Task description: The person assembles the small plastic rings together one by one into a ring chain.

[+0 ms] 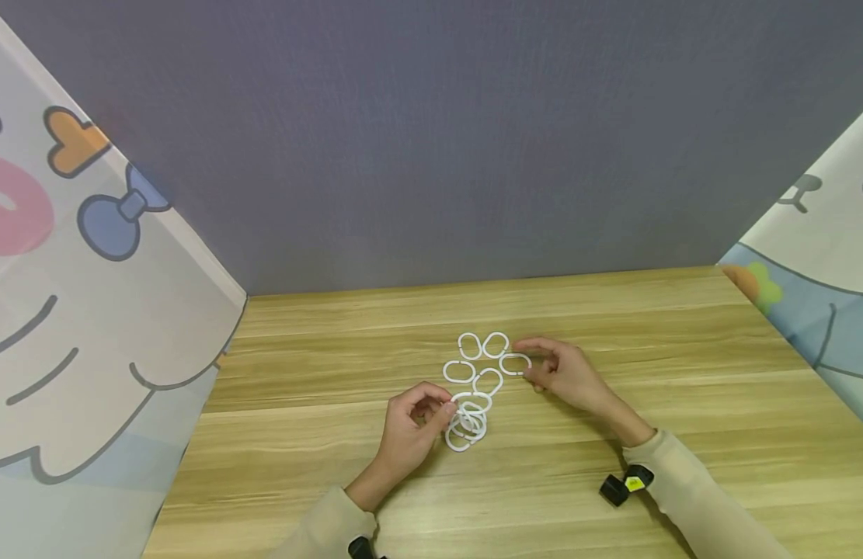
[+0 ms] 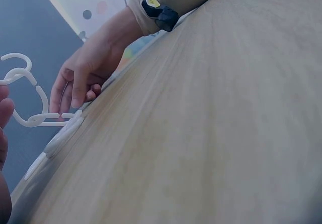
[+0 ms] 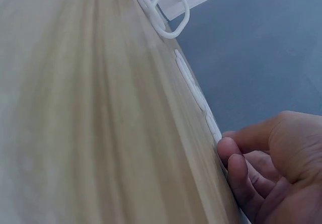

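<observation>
Your left hand (image 1: pixel 408 429) pinches linked rings (image 1: pixel 468 424); right hand (image 1: pixel 565 376), fingers spread by loose ring (image 1: pixel 515 355). Sloppy swipe could scatter other rings (image 1: pixel 459 362), yanking chain might snag 'em.

The worktop (image 1: pixel 333 349) is yellowish, streaky wood. A heap of white rings (image 1: pixel 466 425) rests partly on it; just beyond the heap lie five more oval rings (image 1: pixel 474 380) — flat, bunched close together, the rightmost past the heap's right edge.

Spread rings (image 1: pixel 459 382): five
Bunched rings (image 1: pixel 466 423): several, overlap hides count
Grips (image 1: pixel 571 376): two hands
Wrist cameras (image 1: pixel 627 484): two
Desk (image 1: pixel 319 341): one
</observation>
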